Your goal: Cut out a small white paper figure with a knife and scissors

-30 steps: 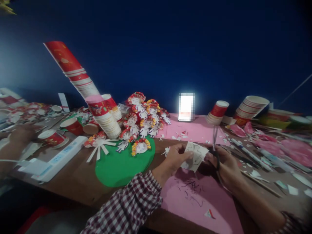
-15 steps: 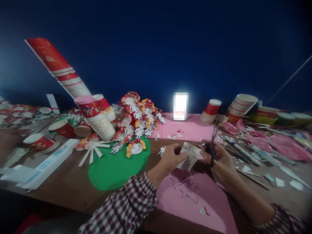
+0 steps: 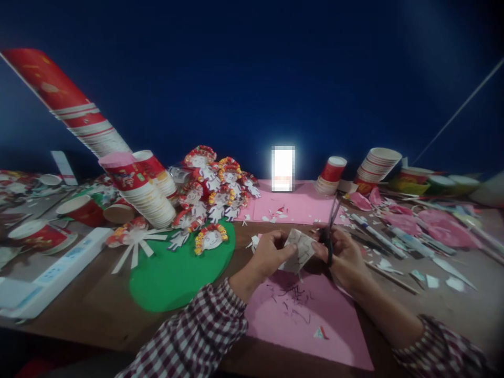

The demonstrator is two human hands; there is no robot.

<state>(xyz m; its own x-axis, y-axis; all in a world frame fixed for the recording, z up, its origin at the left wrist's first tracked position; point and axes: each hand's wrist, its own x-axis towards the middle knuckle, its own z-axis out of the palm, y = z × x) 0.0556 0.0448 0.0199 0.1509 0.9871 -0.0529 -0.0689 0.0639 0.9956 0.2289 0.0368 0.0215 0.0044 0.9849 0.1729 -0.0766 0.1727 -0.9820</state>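
A small whitish paper piece [image 3: 300,253] with dark drawn lines is pinched between the thumb and fingers of my left hand [image 3: 268,258]. My right hand [image 3: 349,258] is closed around dark-handled scissors [image 3: 329,242], whose blades point up and away from me. Its thumb and fingertips also touch the paper's right edge. Beneath both hands lies a pink sheet [image 3: 311,336] scattered with thin dark clippings and one small red-and-green scrap. To the left is a green sheet [image 3: 173,278] bearing a paper figure with a yellow-and-red curled border [image 3: 211,240].
Similar paper figures [image 3: 214,184] are piled behind the green sheet. Leaning stacks of paper cups [image 3: 145,199] and a white box [image 3: 59,273] stand left. A lit screen [image 3: 283,169] is at the back; markers [image 3: 378,236], pink scraps and a cup stack [image 3: 380,165] are right.
The whole view has shifted slightly, so things sit further left. Both hands keep hold of the paper and the scissors in nearly the same pose.
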